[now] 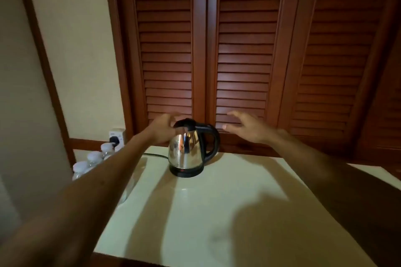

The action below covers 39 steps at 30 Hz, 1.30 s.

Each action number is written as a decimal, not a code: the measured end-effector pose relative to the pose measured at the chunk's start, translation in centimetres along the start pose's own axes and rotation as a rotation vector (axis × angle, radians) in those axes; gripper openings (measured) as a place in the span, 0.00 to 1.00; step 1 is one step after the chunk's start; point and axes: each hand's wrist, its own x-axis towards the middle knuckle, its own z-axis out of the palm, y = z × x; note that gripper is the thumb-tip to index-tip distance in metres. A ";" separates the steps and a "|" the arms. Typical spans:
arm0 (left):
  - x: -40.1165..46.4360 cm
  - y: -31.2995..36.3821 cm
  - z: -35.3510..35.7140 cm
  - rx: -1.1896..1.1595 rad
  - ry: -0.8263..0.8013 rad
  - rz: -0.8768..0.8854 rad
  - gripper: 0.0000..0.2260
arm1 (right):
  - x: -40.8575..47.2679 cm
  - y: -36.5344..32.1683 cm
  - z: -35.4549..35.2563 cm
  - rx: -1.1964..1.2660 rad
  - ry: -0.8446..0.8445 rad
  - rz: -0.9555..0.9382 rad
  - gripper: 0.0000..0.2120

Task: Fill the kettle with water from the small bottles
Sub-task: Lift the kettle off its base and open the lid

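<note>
— Forearms are filling the near edge of the view, both reaching far across the pale countertop toward the kettle.

— Where is the kettle sitting?

— It is standing upright on its black base at the far middle of the countertop, handle pointing right, in front of the louvered doors. Its lid is looking closed. A cord is running left to a wall socket.

— And the hands?

— The left hand is curling over the lid, fingers loosely bent, touching or nearly touching it; I cannot tell whether it is actually gripping. The right hand is hovering to the right of the handle, fingers spread wide, holding nothing.

— The bottles?

— Three small capped bottles are standing in a row at the far left edge, partly hidden behind the left forearm.

— What are you worrying about?

— That forearm is passing just beside the bottles, so a sideways sweep could be knocking them over. Also, if the lid is being pulled up with nothing steadying the handle, the kettle may be lifting or tipping off its base. And with the cord plugged in, any water spilling around the base is risking trouble. The dim light is making aim harder, I think.
</note>
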 end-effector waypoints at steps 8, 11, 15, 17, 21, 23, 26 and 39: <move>1.3 -6.7 2.8 -0.344 0.096 -0.129 0.21 | 3.5 0.9 6.6 0.315 -0.018 0.051 0.26; 2.1 -8.7 3.7 -0.487 0.143 -0.174 0.24 | 5.2 1.5 8.8 0.504 0.068 0.151 0.24; 3.1 -10.9 5.1 -0.569 0.086 -0.186 0.39 | 6.2 2.4 10.2 0.557 0.105 0.201 0.22; 3.9 -11.9 5.7 -0.597 0.035 -0.178 0.44 | 6.4 2.9 10.9 0.546 0.094 0.207 0.22; 5.4 -12.4 6.3 -0.606 -0.050 -0.121 0.37 | 6.7 3.4 11.8 0.585 0.156 0.240 0.20; 5.8 -12.8 6.4 -0.629 -0.038 -0.093 0.39 | 7.0 3.4 12.0 0.605 0.188 0.263 0.20; 6.1 -13.1 6.3 -0.652 -0.018 -0.069 0.40 | 7.2 3.6 12.3 0.643 0.219 0.287 0.20; 6.4 -9.6 5.9 -0.702 0.068 0.032 0.31 | 5.9 3.1 9.2 0.634 0.359 0.259 0.19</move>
